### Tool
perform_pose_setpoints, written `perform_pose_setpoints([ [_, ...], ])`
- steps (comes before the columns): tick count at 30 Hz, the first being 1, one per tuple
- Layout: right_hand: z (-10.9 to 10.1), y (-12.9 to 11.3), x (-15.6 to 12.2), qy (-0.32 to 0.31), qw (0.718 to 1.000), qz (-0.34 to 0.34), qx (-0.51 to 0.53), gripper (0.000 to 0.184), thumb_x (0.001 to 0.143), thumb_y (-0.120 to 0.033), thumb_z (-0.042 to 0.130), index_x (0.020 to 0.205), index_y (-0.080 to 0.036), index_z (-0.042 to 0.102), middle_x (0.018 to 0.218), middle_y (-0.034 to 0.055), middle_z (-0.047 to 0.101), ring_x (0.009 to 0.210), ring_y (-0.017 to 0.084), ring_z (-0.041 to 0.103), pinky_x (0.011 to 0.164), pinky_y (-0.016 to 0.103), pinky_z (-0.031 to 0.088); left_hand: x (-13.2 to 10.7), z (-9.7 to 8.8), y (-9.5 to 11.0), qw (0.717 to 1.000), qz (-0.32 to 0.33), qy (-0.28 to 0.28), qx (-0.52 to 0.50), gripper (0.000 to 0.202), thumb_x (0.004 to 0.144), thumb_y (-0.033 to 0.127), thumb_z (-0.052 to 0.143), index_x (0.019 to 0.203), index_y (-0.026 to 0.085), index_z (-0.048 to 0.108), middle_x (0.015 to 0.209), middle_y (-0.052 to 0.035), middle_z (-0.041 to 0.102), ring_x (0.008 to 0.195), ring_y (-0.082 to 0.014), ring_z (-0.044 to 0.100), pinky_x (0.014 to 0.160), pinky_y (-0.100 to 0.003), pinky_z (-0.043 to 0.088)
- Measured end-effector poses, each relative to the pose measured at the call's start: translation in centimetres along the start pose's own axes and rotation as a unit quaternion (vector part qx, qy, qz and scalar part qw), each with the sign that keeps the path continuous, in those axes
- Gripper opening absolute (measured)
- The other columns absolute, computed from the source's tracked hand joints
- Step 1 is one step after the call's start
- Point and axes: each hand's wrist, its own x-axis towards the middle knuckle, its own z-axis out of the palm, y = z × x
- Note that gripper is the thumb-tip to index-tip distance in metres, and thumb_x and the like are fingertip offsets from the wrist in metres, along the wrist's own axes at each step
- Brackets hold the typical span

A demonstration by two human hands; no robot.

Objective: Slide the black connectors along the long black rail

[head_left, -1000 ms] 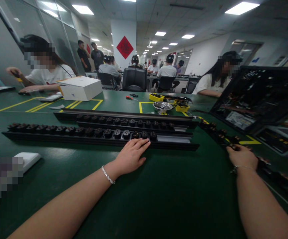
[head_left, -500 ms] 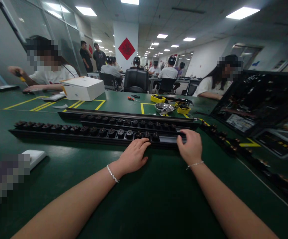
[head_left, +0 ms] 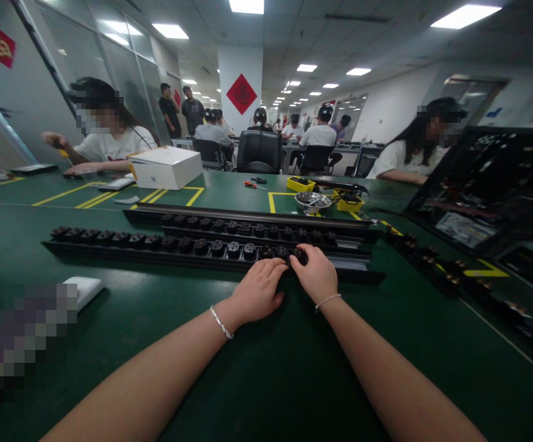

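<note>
A long black rail [head_left: 123, 253] lies across the green table, filled with a row of black socket modules [head_left: 178, 243]. My left hand [head_left: 260, 290] rests on the rail's front edge, fingers laid flat over it, holding nothing. My right hand [head_left: 316, 274] is right beside it. Its fingers pinch the last black socket module [head_left: 300, 252] at the right end of the row. Beyond that the rail shows a bare silver stretch [head_left: 354, 263]. A second black rail [head_left: 248, 217] with its own sockets lies just behind.
A line of loose black sockets [head_left: 451, 276] runs along the table at right, below an open computer case [head_left: 487, 190]. Further back are a white box [head_left: 167, 167], a metal bowl [head_left: 312, 199] and yellow trays [head_left: 299, 183]. A white pad [head_left: 85, 288] lies near left. Other people sit around.
My right hand came from the loose sockets at the far right to the rail's open end, then slid left to the row's end beside my left hand. The left hand stayed.
</note>
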Motion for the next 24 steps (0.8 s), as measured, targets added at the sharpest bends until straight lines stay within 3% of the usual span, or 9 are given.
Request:
perform_pose_setpoints([
  [7, 0.0, -0.09, 0.12, -0.005, 1.0, 0.005, 0.003, 0.032, 0.08, -0.036, 0.051, 0.106, -0.022, 0.062, 0.105, 0.0062, 0.064, 0.096, 0.022, 0.059, 0.081, 0.035, 0.044, -0.07, 0.24, -0.16, 1.0, 0.001, -0.014, 0.012, 0.063, 0.075, 0.024, 0.058, 0.132, 0.019, 0.034, 0.137, -0.0104, 0.043, 0.127, -0.0247, 0.038, 0.107, -0.043, 0.03],
  [24, -0.01, 0.09, 0.21, 0.009, 1.0, 0.0, 0.004, 0.029, 0.08, -0.033, 0.05, 0.103, -0.02, 0.062, 0.102, 0.0073, 0.063, 0.094, 0.022, 0.058, 0.082, 0.035, 0.045, -0.03, 0.08, -0.1, 1.0, 0.003, -0.016, 0.022, 0.062, 0.076, 0.025, 0.058, 0.134, 0.018, 0.036, 0.136, -0.0085, 0.044, 0.125, -0.0251, 0.039, 0.107, -0.041, 0.03],
])
